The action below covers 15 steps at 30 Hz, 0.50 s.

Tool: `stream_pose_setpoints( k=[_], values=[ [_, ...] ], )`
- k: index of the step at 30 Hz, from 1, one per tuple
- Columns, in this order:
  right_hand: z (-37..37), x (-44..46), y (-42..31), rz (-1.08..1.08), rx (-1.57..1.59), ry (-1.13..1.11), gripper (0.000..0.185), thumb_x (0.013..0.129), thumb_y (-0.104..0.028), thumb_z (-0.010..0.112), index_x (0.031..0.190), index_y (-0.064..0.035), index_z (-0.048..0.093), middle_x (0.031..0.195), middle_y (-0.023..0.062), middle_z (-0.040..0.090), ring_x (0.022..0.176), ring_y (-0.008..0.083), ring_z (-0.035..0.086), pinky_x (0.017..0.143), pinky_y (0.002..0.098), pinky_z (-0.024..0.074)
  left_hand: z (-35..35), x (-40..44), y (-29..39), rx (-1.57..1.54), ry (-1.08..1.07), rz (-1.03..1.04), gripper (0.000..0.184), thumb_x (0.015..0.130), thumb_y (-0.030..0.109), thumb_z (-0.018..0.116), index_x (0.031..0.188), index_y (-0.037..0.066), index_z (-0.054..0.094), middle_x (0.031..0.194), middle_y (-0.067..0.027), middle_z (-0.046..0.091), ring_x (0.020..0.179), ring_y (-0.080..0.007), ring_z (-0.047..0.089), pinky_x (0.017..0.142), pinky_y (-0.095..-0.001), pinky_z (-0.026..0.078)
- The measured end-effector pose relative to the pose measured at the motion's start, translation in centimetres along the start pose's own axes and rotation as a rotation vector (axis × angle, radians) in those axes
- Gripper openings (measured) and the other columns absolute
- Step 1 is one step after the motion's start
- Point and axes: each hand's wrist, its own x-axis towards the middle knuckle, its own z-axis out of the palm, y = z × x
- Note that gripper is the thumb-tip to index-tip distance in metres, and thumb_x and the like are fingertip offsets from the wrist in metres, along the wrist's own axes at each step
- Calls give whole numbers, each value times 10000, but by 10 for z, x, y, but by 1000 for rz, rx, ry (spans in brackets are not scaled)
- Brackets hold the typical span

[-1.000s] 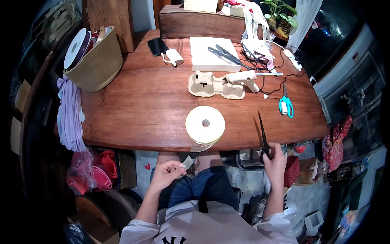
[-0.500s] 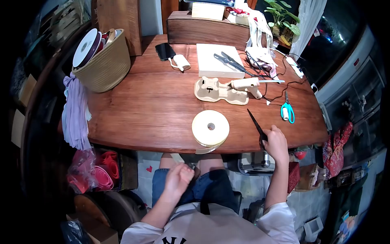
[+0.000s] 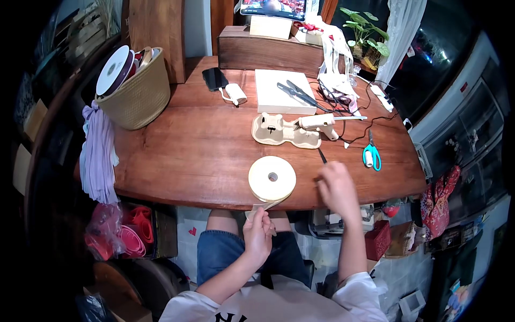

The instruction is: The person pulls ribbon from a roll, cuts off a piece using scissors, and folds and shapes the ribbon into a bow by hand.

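Note:
On the table near its front edge lies a roll of cream ribbon (image 3: 263,185), its loose end hanging over the edge. My left hand (image 3: 257,239) is over my lap, its fingers pinched on that ribbon end. My right hand (image 3: 338,188) is just right of the roll, palm down, fingers loosely bent and apart. Under it lies a black pointed tool (image 3: 322,155) that looks like scissors; only its tip shows and the handle is hidden. Behind the roll, a glue gun (image 3: 319,124) rests on a cardboard cup carrier (image 3: 273,137).
Teal-handled scissors (image 3: 371,155) lie at the right. Farther back are a white box (image 3: 268,91) with a black-handled tool (image 3: 298,92), cords, a phone (image 3: 215,79) and a white power bank (image 3: 235,93). A woven basket (image 3: 142,96) holding ribbon spools stands at the left.
My left hand has risen toward the table edge and now holds the ribbon end. My right hand has moved left across the black tool, whose tip stays in place. The view has tilted up slightly.

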Motion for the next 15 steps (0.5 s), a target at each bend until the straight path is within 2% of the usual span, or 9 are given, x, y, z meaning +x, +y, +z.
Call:
stream_pose_setpoints(
  k=[2,4,7,8,10,11,13,14,15],
  values=[
    [16,9,-22,-221,162,-90,239,675,-28,555,914,-36,569,986,152,510,948,322,481,829,381,391,1,-3,1,-18,52,142,161,864,141,521,716,86,492,581,12,467,461,-56,382,464,-209,343],
    [27,14,-41,-347,155,-169,355,702,-280,644,971,-64,566,1145,182,448,1139,364,383,926,435,322,-12,-3,2,60,-9,260,162,867,110,502,708,87,486,620,13,474,462,-45,372,425,-186,299],
    [34,23,-46,-403,137,-231,598,601,-510,672,1007,-87,556,1181,199,416,1187,385,318,935,467,300,-29,-12,21,357,-4,516,140,874,110,490,740,71,501,626,30,448,459,-28,347,410,-181,268],
    [36,26,-48,-405,138,-224,598,601,-510,672,1007,-87,556,1181,199,416,1187,385,318,935,467,300,-29,-10,32,498,-31,794,122,855,152,504,777,64,535,622,32,458,422,-30,338,372,-170,232],
    [38,26,-54,-448,142,-244,610,605,-522,663,1010,-79,556,1182,196,415,1183,382,324,938,465,295,-12,-35,76,359,-97,673,182,855,202,490,854,30,550,654,31,478,454,-22,341,399,-163,256],
    [41,25,-53,-448,148,-243,610,605,-522,663,1010,-79,556,1182,196,415,1183,382,324,938,465,295,-15,-32,99,461,-69,865,165,853,183,474,821,34,534,665,17,497,436,-24,329,379,-169,246],
    [48,25,-48,-396,152,-202,626,595,-543,659,993,-69,567,1178,197,415,1182,380,324,941,467,290,-18,-40,169,248,-215,837,173,868,147,428,698,113,419,596,4,421,434,-46,335,341,-165,264],
    [49,25,-45,-401,156,-198,626,595,-543,659,993,-69,567,1178,197,415,1182,380,324,941,467,290,-9,-51,207,285,-219,1011,184,885,142,404,702,121,393,574,10,367,439,-47,338,341,-160,287],
    [48,24,-40,-355,143,-190,626,598,-549,655,985,-63,579,1177,201,417,1184,383,320,948,464,284,11,-69,244,24,167,1101,229,889,143,410,663,124,375,614,20,402,467,-37,354,386,-154,303]
  ],
)
